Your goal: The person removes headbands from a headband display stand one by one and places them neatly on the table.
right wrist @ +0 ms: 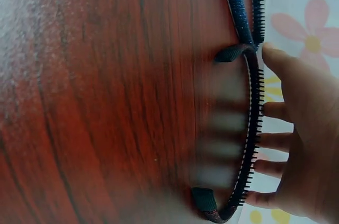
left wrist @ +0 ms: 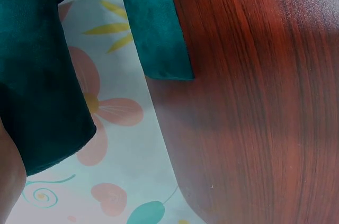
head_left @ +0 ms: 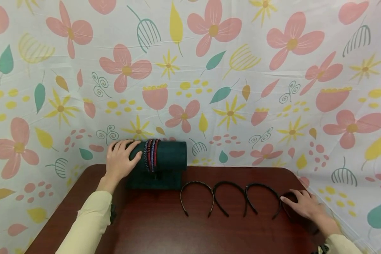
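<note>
A dark green velvet display stand (head_left: 173,157) stands at the table's back left, several patterned headbands (head_left: 151,155) in red, blue and black round its roll. My left hand (head_left: 122,158) grips the roll's left end, fingers over the top and thumb in front. Right of the stand lie three slim headbands: a beaded one (head_left: 198,182), a black one (head_left: 230,182) and another dark one (head_left: 263,184). At the row's right end, my right hand (head_left: 306,204) touches a dark toothed headband (right wrist: 254,123), its fingers spread along the curve. In the head view this hand partly hides that band.
The reddish-brown wooden table (head_left: 209,233) has rounded back corners. Behind it hangs a white cloth (head_left: 197,95) printed with flowers and leaves, close to the table's back edge and sides.
</note>
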The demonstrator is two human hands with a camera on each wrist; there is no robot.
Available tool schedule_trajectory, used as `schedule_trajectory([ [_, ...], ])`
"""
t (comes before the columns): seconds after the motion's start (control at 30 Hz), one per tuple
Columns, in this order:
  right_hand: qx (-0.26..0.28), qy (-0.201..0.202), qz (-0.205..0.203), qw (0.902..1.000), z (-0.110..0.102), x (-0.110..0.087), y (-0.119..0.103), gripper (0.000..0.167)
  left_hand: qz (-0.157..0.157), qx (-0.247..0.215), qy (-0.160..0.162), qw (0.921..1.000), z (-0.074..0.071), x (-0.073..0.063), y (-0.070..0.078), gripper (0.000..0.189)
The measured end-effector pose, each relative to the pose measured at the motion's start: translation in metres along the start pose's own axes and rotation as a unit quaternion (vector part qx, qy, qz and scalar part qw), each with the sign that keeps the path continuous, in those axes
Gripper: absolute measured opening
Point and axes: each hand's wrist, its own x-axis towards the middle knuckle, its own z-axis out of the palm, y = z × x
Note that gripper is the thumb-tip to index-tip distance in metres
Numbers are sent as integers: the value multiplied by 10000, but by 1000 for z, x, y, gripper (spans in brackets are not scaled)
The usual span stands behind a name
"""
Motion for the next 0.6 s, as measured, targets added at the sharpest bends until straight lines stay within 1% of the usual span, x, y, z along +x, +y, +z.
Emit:
schedule_trajectory([
  [0.2,291,412,8,9987,1,-2,4,88,-18,-9,-36,10000,0,0,1,48],
  [0.3,373,611,51,9974,-2,-3,8,86,-31,-6,-59,10000,0,0,1,48],
  [0.37,511,910,-19,9945,-6,-4,9,79,-31,-1,-68,10000,0,0,2,48],
  [0.43,711,1383,-267,9875,-12,-5,8,68,-33,-4,-75,10000,0,1,2,48],
  [0.53,1060,2071,-818,9691,-23,-8,0,47,-49,-24,-91,9999,-1,0,2,47],
  [0.6,1236,2240,-1130,9601,-33,-10,-8,40,-67,-43,-99,9999,-2,0,2,47],
])
